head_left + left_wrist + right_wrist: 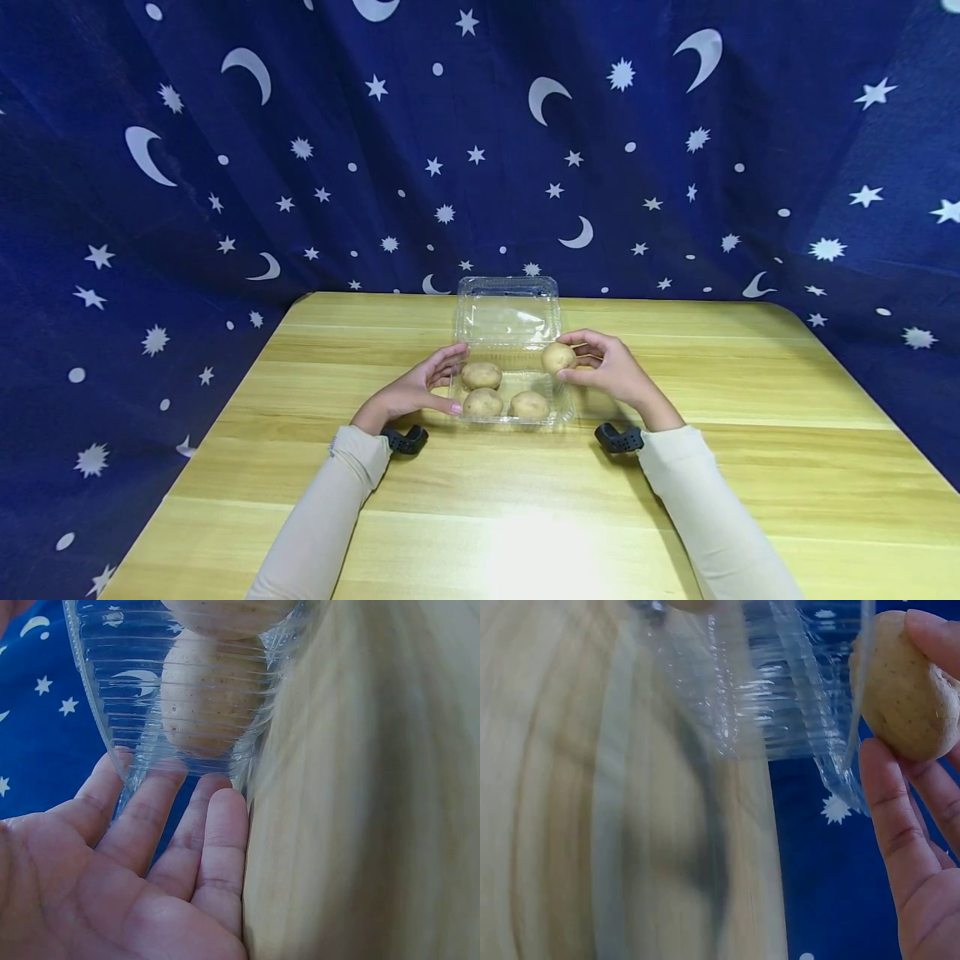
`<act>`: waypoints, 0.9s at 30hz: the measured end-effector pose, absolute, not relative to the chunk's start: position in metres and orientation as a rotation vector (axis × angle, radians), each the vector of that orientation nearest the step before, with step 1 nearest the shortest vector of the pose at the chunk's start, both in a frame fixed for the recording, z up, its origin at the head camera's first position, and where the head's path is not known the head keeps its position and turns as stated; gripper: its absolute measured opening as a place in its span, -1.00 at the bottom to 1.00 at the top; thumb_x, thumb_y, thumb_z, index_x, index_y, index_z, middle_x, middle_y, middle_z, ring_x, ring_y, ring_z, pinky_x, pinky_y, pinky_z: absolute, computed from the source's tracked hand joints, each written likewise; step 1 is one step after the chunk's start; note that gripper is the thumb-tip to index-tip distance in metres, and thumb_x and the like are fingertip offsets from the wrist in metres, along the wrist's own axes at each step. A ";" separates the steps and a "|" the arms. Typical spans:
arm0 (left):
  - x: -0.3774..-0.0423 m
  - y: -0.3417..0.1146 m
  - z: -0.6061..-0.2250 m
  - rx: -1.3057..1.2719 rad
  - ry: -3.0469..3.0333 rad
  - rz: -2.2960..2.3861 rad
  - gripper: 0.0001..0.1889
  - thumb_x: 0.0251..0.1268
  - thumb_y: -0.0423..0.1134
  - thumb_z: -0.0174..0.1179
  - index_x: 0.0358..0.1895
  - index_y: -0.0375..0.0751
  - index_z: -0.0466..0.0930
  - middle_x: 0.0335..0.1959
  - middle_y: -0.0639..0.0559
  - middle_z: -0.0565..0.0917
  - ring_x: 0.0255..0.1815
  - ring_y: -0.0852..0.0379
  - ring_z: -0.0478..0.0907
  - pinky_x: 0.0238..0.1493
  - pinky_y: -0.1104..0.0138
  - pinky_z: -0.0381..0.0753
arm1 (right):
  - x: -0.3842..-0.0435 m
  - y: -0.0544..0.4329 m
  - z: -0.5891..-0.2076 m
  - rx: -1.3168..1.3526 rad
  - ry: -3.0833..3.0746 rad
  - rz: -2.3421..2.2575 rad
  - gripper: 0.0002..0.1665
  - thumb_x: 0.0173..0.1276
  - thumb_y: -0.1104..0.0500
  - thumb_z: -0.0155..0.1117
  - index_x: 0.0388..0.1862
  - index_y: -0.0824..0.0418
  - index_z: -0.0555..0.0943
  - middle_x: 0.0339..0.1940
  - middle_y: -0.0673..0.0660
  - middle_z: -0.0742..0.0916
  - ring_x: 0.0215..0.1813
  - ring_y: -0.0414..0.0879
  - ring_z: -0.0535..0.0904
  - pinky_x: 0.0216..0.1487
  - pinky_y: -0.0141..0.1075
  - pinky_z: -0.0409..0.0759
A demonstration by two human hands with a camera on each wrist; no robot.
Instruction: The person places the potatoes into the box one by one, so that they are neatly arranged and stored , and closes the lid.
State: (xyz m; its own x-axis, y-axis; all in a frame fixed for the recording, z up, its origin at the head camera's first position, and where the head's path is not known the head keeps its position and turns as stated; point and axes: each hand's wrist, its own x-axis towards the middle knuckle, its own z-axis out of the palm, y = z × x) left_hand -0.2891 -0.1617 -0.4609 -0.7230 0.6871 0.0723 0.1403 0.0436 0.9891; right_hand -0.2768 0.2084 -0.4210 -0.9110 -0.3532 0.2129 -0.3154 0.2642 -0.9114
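A clear plastic clamshell container [513, 420] lies on the table with its lid [507, 314] raised at the back. Inside are three potatoes: one at the back left [482, 375], one at the front left [483, 403] and one at the front right [529, 406]. My right hand [611, 371] pinches another potato [904, 690] between thumb and fingers, just above the container's right rim. My left hand [416, 388] rests against the container's left side; in the left wrist view its nearly straight fingers [223, 832] touch the ribbed wall.
The light wooden table [450, 525] reaches back to a dark blue curtain [495, 108] with white moons and stars. A black wrist mount sits on each wrist, the left one [405, 440] and the right one [619, 438], below beige sleeves.
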 end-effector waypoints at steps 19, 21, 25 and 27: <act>-0.290 -0.162 -0.461 0.835 1.901 1.714 0.20 0.30 -0.25 0.58 0.77 -0.36 -0.18 0.78 -0.35 -0.04 0.75 -0.36 -0.03 0.71 -0.18 0.04 | -0.274 0.191 -0.424 -0.690 2.524 -1.744 -0.37 0.24 0.49 0.59 0.29 0.52 0.61 0.26 0.44 0.70 0.19 0.09 0.67 0.26 -0.47 0.63; -0.291 -0.162 -0.461 0.833 1.902 1.710 0.21 0.29 -0.24 0.58 0.77 -0.36 -0.18 0.78 -0.35 -0.04 0.75 -0.35 -0.03 0.71 -0.17 0.04 | -0.273 0.189 -0.424 -0.699 2.534 -1.735 -0.37 0.24 0.48 0.59 0.29 0.51 0.61 0.27 0.43 0.70 0.22 0.15 0.67 0.28 -0.45 0.63; -0.291 -0.162 -0.462 0.831 1.908 1.705 0.23 0.28 -0.21 0.59 0.76 -0.37 -0.18 0.78 -0.35 -0.04 0.75 -0.35 -0.03 0.71 -0.16 0.04 | -0.272 0.186 -0.425 -0.725 2.569 -1.705 -0.38 0.25 0.45 0.61 0.29 0.49 0.63 0.26 0.41 0.72 0.24 0.24 0.69 0.29 -0.41 0.64; -0.291 -0.162 -0.462 0.827 1.905 1.709 0.22 0.28 -0.23 0.59 0.76 -0.37 -0.18 0.78 -0.35 -0.04 0.75 -0.35 -0.04 0.71 -0.16 0.04 | -0.271 0.184 -0.426 -0.730 2.579 -1.700 -0.38 0.24 0.45 0.62 0.28 0.49 0.64 0.23 0.41 0.74 0.23 0.27 0.70 0.27 -0.40 0.65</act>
State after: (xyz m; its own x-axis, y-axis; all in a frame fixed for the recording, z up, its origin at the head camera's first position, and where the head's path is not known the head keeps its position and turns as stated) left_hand -0.2909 -0.1617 -0.4617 -0.7199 0.6914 0.0614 0.1360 0.0537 0.9892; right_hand -0.2710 0.1843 -0.4256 -0.8937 -0.3565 0.2724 -0.3909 0.3208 -0.8627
